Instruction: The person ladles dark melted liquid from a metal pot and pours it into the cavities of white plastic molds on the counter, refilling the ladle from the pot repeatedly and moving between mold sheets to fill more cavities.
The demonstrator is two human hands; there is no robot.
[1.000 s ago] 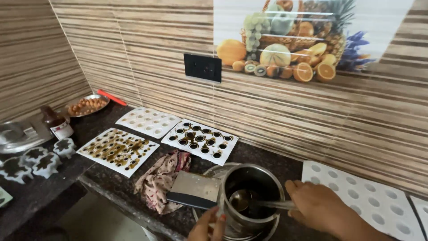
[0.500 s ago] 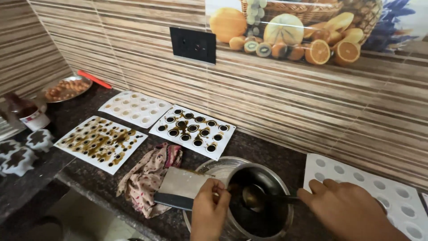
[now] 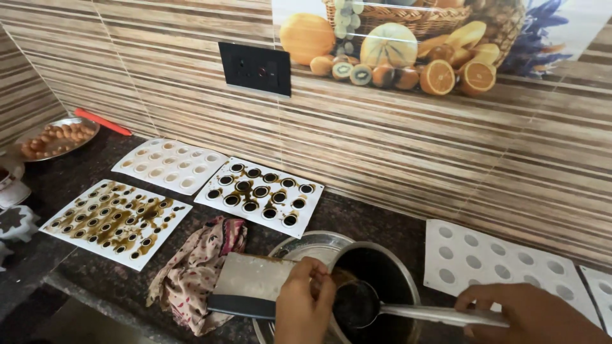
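Note:
My left hand [image 3: 305,299] grips a flat metal scraper [image 3: 252,285] with a dark handle, held at the rim of a steel pot [image 3: 376,290] of dark melted chocolate. My right hand [image 3: 532,312] holds the long handle of a metal ladle [image 3: 382,308], whose bowl dips into the pot. The pot rests in a wider steel pan [image 3: 306,245]. White moulds lie beyond: one [image 3: 260,194] with dark-filled round cavities, one [image 3: 118,215] smeared with chocolate, one [image 3: 171,165] unfilled.
A patterned cloth [image 3: 197,271] lies crumpled left of the pot. Another white mould [image 3: 503,264] lies to the right. A steel plate of nuts [image 3: 57,137] and a red tool [image 3: 105,122] sit at the far left. The dark counter's edge runs along the lower left.
The view has shifted closer and to the right. My left hand has brought the scraper up against the pot rim; the ladle stays in the pot.

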